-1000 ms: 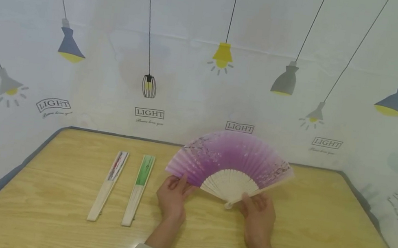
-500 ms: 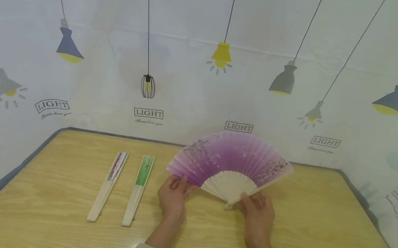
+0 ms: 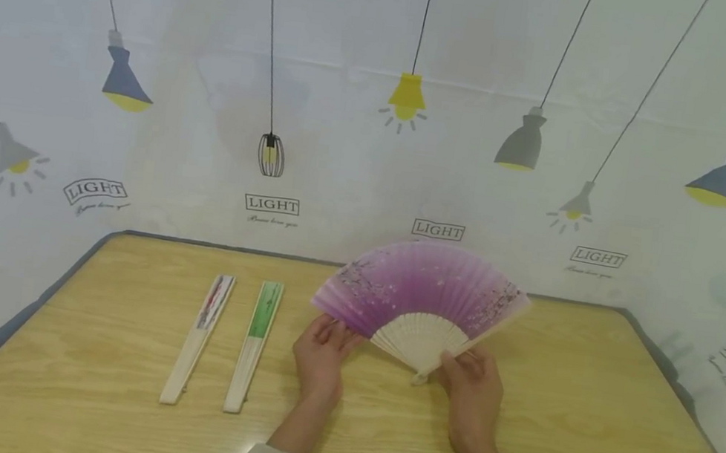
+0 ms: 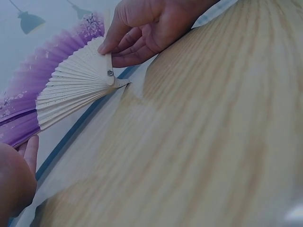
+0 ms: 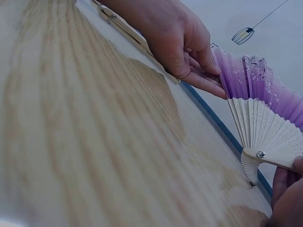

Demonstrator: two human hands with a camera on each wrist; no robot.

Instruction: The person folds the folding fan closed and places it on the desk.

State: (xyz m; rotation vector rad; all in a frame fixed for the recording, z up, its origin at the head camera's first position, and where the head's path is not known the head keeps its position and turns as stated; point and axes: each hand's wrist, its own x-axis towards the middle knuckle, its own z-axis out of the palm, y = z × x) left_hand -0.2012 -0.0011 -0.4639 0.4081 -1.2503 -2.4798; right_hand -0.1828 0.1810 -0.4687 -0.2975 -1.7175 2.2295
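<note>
A purple folding fan (image 3: 427, 282) with a floral print and pale ribs (image 3: 420, 338) is spread wide in the head view. My left hand (image 3: 322, 353) pinches the fan's left edge between thumb and fingers. On the other side, my right hand (image 3: 474, 396) grips the right outer rib near the pivot (image 3: 420, 377). The left wrist view shows the right thumb pressed on that outer rib (image 4: 108, 61). In the right wrist view the left hand (image 5: 177, 45) holds the printed edge, and the right hand (image 5: 289, 201) is partly cut off.
Two folded fans lie side by side on the wooden table (image 3: 87, 344), left of my hands: one with a white-and-red print (image 3: 198, 338), one green (image 3: 254, 345). A white backdrop (image 3: 346, 142) printed with lamps surrounds the table's back and sides.
The fan's spread has narrowed slightly, its two outer ends coming inward. My left hand has shifted a little to the right, while my right hand stays nearly in place.
</note>
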